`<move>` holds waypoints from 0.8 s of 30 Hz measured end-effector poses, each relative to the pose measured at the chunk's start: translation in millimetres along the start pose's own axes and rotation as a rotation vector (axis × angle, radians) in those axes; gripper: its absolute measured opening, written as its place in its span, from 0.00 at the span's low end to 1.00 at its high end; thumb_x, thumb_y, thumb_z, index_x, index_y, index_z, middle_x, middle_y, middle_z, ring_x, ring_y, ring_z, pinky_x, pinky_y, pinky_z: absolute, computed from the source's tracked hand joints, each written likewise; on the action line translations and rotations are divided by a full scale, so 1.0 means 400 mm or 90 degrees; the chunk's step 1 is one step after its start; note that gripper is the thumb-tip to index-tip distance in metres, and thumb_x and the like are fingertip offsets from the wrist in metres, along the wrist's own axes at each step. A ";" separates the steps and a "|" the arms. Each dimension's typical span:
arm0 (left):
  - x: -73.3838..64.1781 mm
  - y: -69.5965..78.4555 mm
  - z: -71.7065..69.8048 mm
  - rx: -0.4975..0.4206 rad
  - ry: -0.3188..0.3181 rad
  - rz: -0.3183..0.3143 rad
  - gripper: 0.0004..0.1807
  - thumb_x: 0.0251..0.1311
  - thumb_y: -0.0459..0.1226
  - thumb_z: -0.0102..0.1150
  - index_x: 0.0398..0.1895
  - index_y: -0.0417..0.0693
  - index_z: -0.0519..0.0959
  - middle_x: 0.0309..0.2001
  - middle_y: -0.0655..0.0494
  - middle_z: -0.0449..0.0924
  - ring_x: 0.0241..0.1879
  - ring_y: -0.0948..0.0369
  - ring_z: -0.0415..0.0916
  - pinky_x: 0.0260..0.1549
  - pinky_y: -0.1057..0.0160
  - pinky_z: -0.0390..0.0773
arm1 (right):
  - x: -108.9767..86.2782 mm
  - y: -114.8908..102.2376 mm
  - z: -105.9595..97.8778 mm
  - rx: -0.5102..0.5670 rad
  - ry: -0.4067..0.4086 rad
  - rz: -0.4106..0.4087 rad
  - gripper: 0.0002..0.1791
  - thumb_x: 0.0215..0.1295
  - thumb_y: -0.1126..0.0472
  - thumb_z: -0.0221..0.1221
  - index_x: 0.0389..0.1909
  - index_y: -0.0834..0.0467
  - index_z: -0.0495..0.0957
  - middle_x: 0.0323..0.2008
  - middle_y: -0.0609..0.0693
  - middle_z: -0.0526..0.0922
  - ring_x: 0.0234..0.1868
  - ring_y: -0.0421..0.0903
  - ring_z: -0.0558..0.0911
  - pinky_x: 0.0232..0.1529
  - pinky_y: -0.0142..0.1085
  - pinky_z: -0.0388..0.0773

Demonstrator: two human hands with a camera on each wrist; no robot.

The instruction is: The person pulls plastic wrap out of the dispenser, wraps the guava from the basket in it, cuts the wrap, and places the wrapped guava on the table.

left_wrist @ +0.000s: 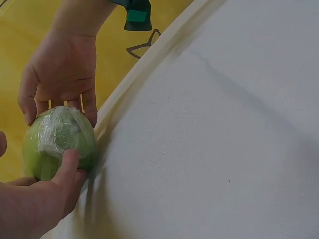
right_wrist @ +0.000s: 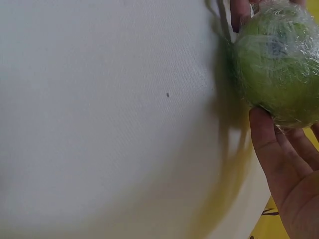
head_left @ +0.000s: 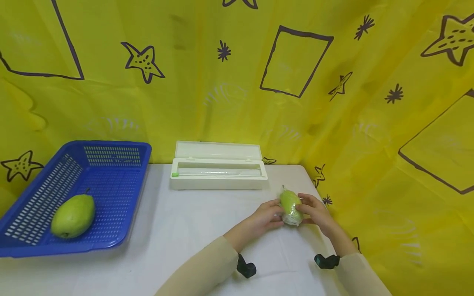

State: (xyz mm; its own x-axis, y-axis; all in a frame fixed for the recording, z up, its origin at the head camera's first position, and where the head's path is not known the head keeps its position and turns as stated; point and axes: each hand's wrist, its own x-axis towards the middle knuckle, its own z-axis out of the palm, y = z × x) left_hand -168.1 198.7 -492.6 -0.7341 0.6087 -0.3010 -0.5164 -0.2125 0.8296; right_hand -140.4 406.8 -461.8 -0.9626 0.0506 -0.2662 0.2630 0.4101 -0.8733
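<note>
Left hand (head_left: 263, 218) and right hand (head_left: 320, 213) face each other across a film-wrapped fruit (head_left: 290, 201), both clamped on it, fingers curved against its two flanks. Governing relation: the fruit lies directly between the two hands, rightward of the left and leftward of the right; neither is nearer, since both touch it. Its long axis runs away from the person, the far end leaning slightly left, and so crosses the line joining the hands. The stem (head_left: 283, 187) points away; the blunt end, where clear film (head_left: 292, 218) is bunched, faces the person. All this occupies the right part of the white desk (head_left: 207, 230); whether the fruit's underside rests there cannot be told. Well to the left, a blue basket (head_left: 111, 181) holds a second fruit (head_left: 73, 216), on which no film shows. Beyond the hands stands a pale box (head_left: 218, 183), its lid (head_left: 218, 151) raised and a roll (head_left: 218, 172) inside; yellow cloth (head_left: 185, 102) hangs behind. Obscured: the fruit's underside and several fingertips in the head view; the stem in both wrist views; the fruit's right side, cut by the frame in the right wrist view. Any loose edge of film cannot be made out.
</note>
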 end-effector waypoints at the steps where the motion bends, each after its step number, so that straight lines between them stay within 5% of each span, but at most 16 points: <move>1: 0.000 0.001 0.001 -0.013 0.001 -0.003 0.34 0.66 0.32 0.55 0.75 0.37 0.59 0.56 0.41 0.77 0.51 0.49 0.80 0.57 0.50 0.78 | 0.001 -0.002 -0.001 -0.004 0.000 -0.001 0.35 0.71 0.54 0.58 0.72 0.64 0.58 0.68 0.70 0.66 0.57 0.55 0.77 0.47 0.45 0.84; 16: 0.006 -0.011 -0.013 -0.060 0.010 -0.007 0.31 0.68 0.33 0.55 0.73 0.38 0.62 0.59 0.41 0.75 0.57 0.46 0.76 0.61 0.46 0.75 | 0.021 -0.001 -0.012 -0.029 -0.031 0.005 0.31 0.75 0.54 0.51 0.74 0.61 0.58 0.70 0.68 0.63 0.59 0.57 0.74 0.52 0.47 0.81; 24: -0.020 -0.011 -0.019 -0.007 0.042 -0.019 0.28 0.67 0.34 0.57 0.70 0.44 0.69 0.56 0.48 0.76 0.54 0.48 0.76 0.54 0.50 0.80 | 0.012 -0.001 -0.017 -0.036 -0.033 0.037 0.31 0.76 0.52 0.48 0.74 0.61 0.57 0.72 0.66 0.58 0.63 0.65 0.69 0.53 0.50 0.79</move>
State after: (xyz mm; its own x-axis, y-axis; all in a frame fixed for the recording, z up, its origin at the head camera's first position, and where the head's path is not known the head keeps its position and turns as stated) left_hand -163.1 189.1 -497.4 -0.7461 0.5627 -0.3560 -0.5423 -0.2034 0.8152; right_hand -145.6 413.0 -460.1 -0.9409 0.0297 -0.3374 0.3127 0.4590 -0.8316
